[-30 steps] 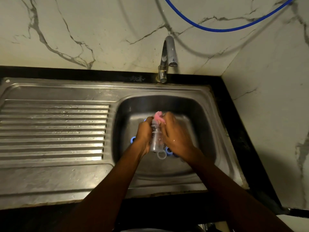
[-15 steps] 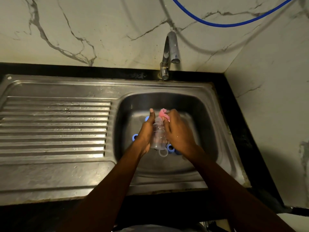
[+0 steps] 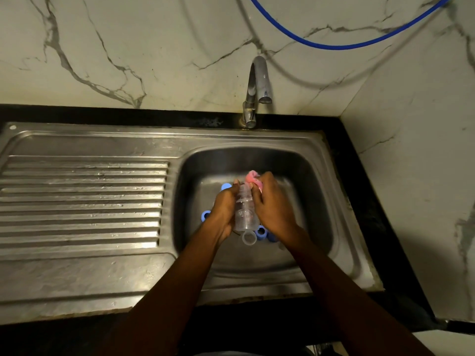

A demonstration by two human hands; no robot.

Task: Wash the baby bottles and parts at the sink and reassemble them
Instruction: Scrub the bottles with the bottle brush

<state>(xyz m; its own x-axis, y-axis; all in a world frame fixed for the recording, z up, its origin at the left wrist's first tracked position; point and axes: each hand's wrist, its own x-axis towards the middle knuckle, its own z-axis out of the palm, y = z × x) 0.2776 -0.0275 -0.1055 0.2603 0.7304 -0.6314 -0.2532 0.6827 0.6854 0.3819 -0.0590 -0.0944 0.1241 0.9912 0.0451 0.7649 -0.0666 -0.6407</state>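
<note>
My left hand (image 3: 223, 209) is wrapped around a clear baby bottle (image 3: 244, 211), held over the sink basin (image 3: 308, 188) with its threaded neck pointing away from me. My right hand (image 3: 272, 204), just beside it, clutches a pink scrubber (image 3: 253, 177) against the bottle's neck. Blue rings (image 3: 206, 215) lie on the basin floor, beyond and left of my left hand and under my right wrist, near a clear round part (image 3: 248, 238) below the bottle's base.

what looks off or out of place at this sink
Nothing spilled or broken. Blue rings and a clear cap lie loose in the basin, normal mid-wash. The only oddity is a blue hose sagging across the marble wall above the tap.
</note>
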